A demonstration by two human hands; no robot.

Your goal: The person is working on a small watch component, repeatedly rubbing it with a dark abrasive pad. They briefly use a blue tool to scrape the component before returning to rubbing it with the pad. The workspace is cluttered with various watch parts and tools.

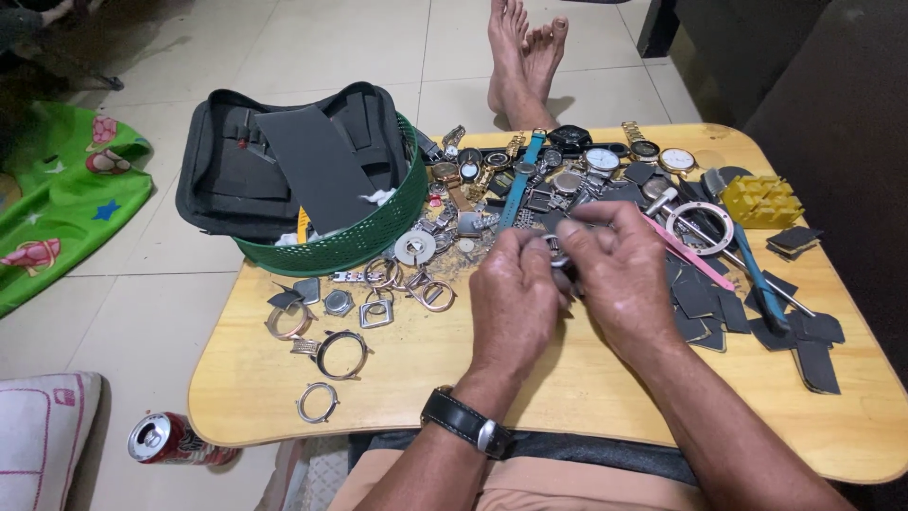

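My left hand [515, 298] and my right hand [619, 270] meet over the middle of a low wooden table [567, 388]. Together they pinch a small round metal watch part [558, 254], mostly hidden by the fingers. A black wristwatch [468, 424] sits on my left wrist. Just beyond the hands lies a heap of watches and straps [549, 170]. Loose metal watch cases and rings [345, 326] lie to the left of my left hand.
A green mesh basket [350, 241] holding a black case [284, 156] stands at the table's back left. Dark sandpaper pieces [804, 345], a blue-handled tool [761, 289], a pink tool [690, 255] and a yellow block [761, 201] lie right. Bare feet [520, 57] rest beyond. A drink can [165, 440] lies on the floor.
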